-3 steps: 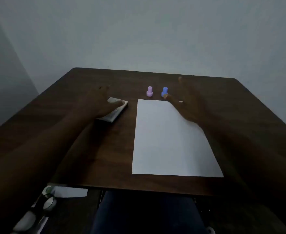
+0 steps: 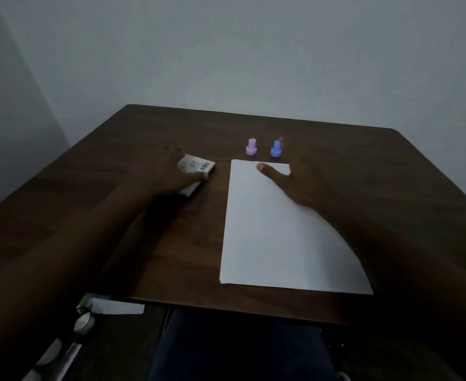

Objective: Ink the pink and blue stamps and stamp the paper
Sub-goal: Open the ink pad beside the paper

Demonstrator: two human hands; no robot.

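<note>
A pink stamp (image 2: 251, 147) and a blue stamp (image 2: 276, 149) stand upright side by side just beyond the far edge of a white sheet of paper (image 2: 276, 232). My right hand (image 2: 295, 180) hovers over the paper's far right corner, fingers spread, one fingertip close behind the blue stamp. My left hand (image 2: 177, 171) lies on a small flat ink pad case (image 2: 196, 167) with a printed white label, thumb along its near edge. Much of the case is hidden under that hand.
The dark wooden table (image 2: 144, 243) ends close to me at its front edge, with my lap below it. Some white and dark objects (image 2: 86, 320) lie on the floor at lower left. Grey walls stand behind.
My right hand has drawn back slightly toward me and to the right of the blue stamp. The left hand stays on the ink pad case.
</note>
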